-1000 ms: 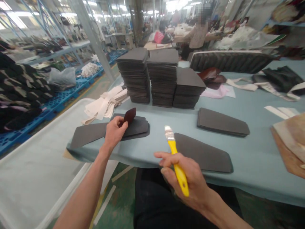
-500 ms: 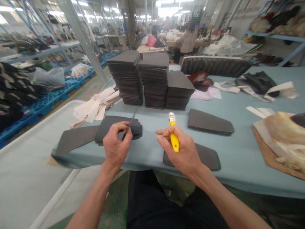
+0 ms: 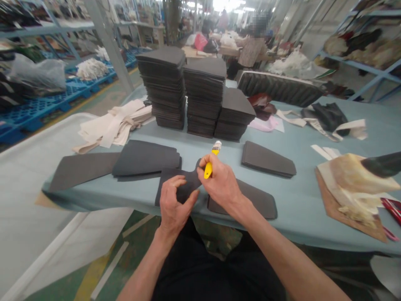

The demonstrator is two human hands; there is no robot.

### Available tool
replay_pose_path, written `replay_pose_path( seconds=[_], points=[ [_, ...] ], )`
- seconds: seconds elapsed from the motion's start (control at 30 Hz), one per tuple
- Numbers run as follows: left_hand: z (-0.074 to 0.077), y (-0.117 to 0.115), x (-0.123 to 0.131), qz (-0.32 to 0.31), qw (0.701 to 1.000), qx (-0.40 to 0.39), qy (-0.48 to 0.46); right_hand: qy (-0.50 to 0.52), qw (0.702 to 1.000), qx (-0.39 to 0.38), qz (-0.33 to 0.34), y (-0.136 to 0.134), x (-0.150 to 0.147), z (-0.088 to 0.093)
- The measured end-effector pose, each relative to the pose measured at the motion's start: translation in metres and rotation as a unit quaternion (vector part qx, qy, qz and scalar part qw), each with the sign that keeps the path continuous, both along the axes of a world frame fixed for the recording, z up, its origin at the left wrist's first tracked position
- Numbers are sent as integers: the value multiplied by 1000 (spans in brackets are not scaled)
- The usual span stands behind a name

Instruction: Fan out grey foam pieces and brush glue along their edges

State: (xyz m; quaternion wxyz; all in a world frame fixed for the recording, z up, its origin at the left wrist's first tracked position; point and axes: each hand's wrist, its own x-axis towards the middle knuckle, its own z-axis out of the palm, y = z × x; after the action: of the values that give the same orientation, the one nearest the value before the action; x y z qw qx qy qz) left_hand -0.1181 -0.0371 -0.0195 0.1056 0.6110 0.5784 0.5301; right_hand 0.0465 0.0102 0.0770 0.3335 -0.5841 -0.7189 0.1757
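Observation:
A dark grey panel point(image 3: 184, 190) lies at the near table edge between my hands. My left hand point(image 3: 173, 202) rests on it, thumb and fingers apart. My right hand point(image 3: 224, 179) is closed round a yellow-handled paintbrush point(image 3: 208, 169), its pale bristles pointing up and away from me. The fingertips of that hand meet the panel's right end; whether they also pinch it I cannot tell. Left of the panel lies a pile of similar dark panels point(image 3: 145, 156), with a single panel point(image 3: 84, 167) beside it. Another dark pile point(image 3: 258, 200) is partly hidden behind my right forearm.
Tall stacks of dark panels point(image 3: 203, 96) stand at the back. A low pile point(image 3: 267, 161) lies to the right. Cream fabric strips point(image 3: 115, 121) are at the left. At the right, a pale, crusted container point(image 3: 347, 179) sits on a brown board point(image 3: 336, 213). A person point(image 3: 250, 50) is far off.
A panel held edge-on in my left hand now lies flatter on the table, and that hand's fingers have spread. My right hand has moved left to the panel with the brush. The view has shifted.

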Motion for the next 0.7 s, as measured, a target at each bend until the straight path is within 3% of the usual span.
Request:
replay_pose_path(
  seconds=[0.17,0.33,0.43,0.53,0.63,0.7],
  points=[
    [-13,-40,-47,174,980,-81,-52,-2,1000,26,-9,-10,0,4],
    [-26,-65,-55,198,962,-156,-102,14,1000,21,4,-26,8,4],
    [-16,-63,-48,195,966,-151,-71,20,999,36,14,-35,13,4],
    [6,-45,-48,140,973,-174,62,23,998,61,21,-41,17,4],
    [25,-24,-52,80,937,-251,228,19,996,81,23,-46,19,3],
    [34,-13,-54,72,919,-289,259,11,996,81,30,-48,20,0]
  ],
)
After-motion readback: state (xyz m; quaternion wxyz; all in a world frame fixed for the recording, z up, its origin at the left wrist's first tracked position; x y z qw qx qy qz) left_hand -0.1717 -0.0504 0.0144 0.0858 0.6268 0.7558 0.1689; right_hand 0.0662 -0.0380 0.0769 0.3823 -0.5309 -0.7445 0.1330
